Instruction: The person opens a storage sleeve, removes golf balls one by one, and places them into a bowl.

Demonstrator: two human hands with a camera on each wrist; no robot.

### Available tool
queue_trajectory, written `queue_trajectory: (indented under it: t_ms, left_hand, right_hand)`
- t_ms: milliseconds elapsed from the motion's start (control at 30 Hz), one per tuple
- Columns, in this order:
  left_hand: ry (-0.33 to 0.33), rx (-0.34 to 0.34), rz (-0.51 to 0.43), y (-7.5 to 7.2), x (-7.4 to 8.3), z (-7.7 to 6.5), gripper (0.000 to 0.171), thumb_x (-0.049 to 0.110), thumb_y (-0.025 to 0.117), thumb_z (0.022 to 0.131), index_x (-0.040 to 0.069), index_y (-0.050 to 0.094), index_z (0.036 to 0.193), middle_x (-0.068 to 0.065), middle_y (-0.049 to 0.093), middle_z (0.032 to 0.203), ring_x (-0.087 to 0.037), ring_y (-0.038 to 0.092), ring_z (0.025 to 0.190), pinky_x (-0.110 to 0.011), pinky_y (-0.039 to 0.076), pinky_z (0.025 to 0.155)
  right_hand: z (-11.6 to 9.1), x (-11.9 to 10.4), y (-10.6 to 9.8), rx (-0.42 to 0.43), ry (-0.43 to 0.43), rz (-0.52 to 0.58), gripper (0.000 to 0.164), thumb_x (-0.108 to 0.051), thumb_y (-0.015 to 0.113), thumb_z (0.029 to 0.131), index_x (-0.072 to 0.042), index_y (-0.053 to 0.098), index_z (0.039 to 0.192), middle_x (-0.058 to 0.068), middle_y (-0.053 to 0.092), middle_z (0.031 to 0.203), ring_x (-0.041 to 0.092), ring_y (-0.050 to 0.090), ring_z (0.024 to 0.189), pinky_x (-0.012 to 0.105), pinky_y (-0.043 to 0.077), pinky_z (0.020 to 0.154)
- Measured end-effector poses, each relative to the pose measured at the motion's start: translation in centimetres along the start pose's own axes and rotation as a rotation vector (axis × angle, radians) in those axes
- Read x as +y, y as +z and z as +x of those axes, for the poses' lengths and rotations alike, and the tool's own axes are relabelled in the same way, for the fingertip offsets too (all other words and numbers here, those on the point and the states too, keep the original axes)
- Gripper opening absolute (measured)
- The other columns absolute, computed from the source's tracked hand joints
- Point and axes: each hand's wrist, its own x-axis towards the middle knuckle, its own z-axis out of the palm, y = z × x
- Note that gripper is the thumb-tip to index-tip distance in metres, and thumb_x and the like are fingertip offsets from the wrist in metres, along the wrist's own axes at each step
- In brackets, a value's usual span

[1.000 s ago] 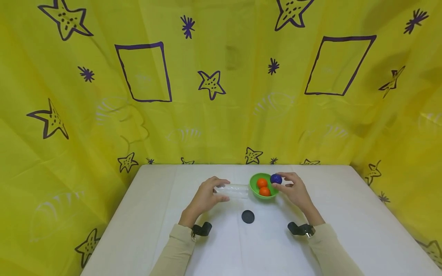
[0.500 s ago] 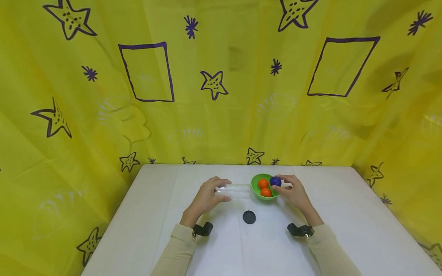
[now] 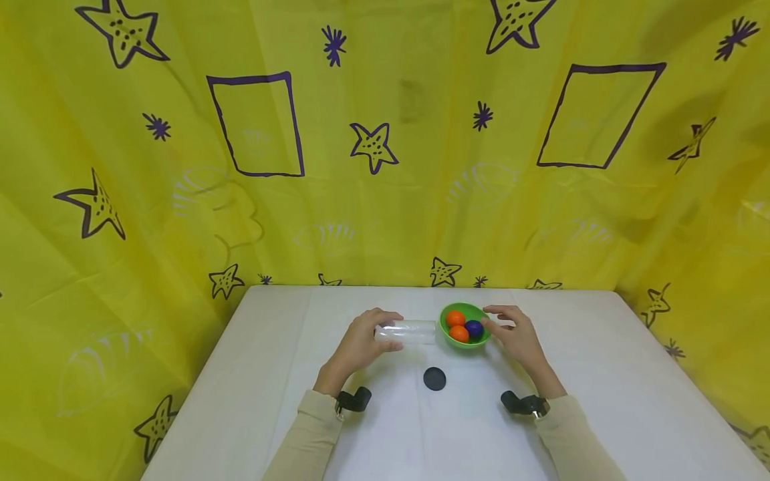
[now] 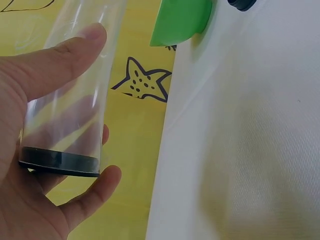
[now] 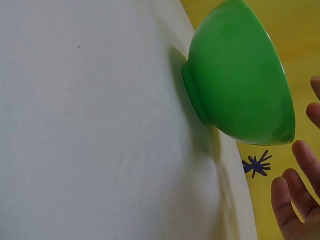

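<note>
My left hand [image 3: 361,341] grips a clear plastic tube [image 4: 70,110] with a black cap [image 4: 60,161] at its near end. In the head view the tube lies sideways, its far end close by the green bowl [image 3: 446,339]. Two orange balls [image 3: 455,319] and one dark blue ball [image 3: 474,329] sit inside the bowl. At the bowl's right rim is my right hand [image 3: 514,334], its fingers spread and holding nothing. The right wrist view shows the bowl's outer side, with fingers [image 5: 285,200] beside the rim.
A round black lid [image 3: 434,379] lies on the white table [image 3: 457,434] in front of the bowl. Yellow curtains [image 3: 415,220] with drawn stars hang behind and at both sides of the table.
The blue ball has gone from my right fingers down into the bowl beside the orange balls. My right hand has let go and stays at the rim. The left hand keeps its hold.
</note>
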Motion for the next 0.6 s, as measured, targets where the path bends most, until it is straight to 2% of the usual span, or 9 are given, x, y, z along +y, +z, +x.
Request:
queue_trajectory:
  t_ms: [100, 267, 367, 467, 600]
  left_hand:
    - [-0.005, 0.000, 0.022, 0.1, 0.0, 0.0, 0.050, 0.021, 0.086, 0.082, 0.014, 0.069, 0.128, -0.011, 0.071, 0.120, -0.036, 0.062, 0.107, -0.038, 0.049, 0.086]
    - [-0.044, -0.020, 0.032, 0.4, -0.1, -0.1, 0.050, 0.026, 0.084, 0.085, 0.016, 0.067, 0.130, -0.008, 0.071, 0.118, -0.032, 0.061, 0.106, -0.038, 0.048, 0.086]
    - [-0.066, -0.047, 0.028, 0.6, -0.1, 0.0, 0.049, 0.030, 0.080, 0.089, 0.016, 0.063, 0.133, -0.007, 0.071, 0.120, -0.029, 0.062, 0.104, -0.039, 0.049, 0.087]
    - [-0.082, -0.060, 0.025, 0.8, -0.2, 0.1, 0.049, 0.032, 0.077, 0.092, 0.016, 0.059, 0.135, -0.008, 0.072, 0.122, -0.024, 0.062, 0.100, -0.039, 0.050, 0.088]
    - [-0.092, -0.045, 0.017, 0.7, -0.4, 0.0, 0.047, 0.030, 0.074, 0.095, 0.014, 0.056, 0.135, -0.009, 0.072, 0.125, -0.025, 0.065, 0.106, -0.042, 0.052, 0.092]
  right_hand:
    - [-0.3, -0.2, 0.1, 0.020, 0.018, 0.023, 0.038, -0.029, 0.065, 0.101, -0.003, 0.066, 0.130, 0.021, 0.058, 0.137, 0.036, 0.051, 0.125, 0.047, 0.044, 0.103]
    - [-1.0, -0.4, 0.1, 0.037, 0.043, 0.004, 0.036, -0.030, 0.063, 0.103, -0.004, 0.067, 0.128, 0.018, 0.062, 0.134, 0.029, 0.054, 0.121, 0.036, 0.045, 0.099]
    - [-1.4, -0.3, -0.3, 0.044, 0.050, -0.037, 0.034, -0.028, 0.062, 0.103, -0.005, 0.068, 0.126, 0.015, 0.065, 0.130, 0.020, 0.056, 0.115, 0.022, 0.046, 0.093]
    - [-1.5, -0.1, -0.8, 0.041, 0.036, -0.056, 0.032, -0.028, 0.061, 0.104, -0.005, 0.068, 0.125, 0.015, 0.068, 0.125, 0.007, 0.056, 0.107, 0.014, 0.046, 0.087]
    - [-1.4, -0.3, -1.4, 0.005, 0.016, -0.049, 0.032, -0.029, 0.062, 0.103, -0.005, 0.069, 0.124, 0.016, 0.071, 0.119, 0.000, 0.056, 0.098, 0.018, 0.046, 0.086]
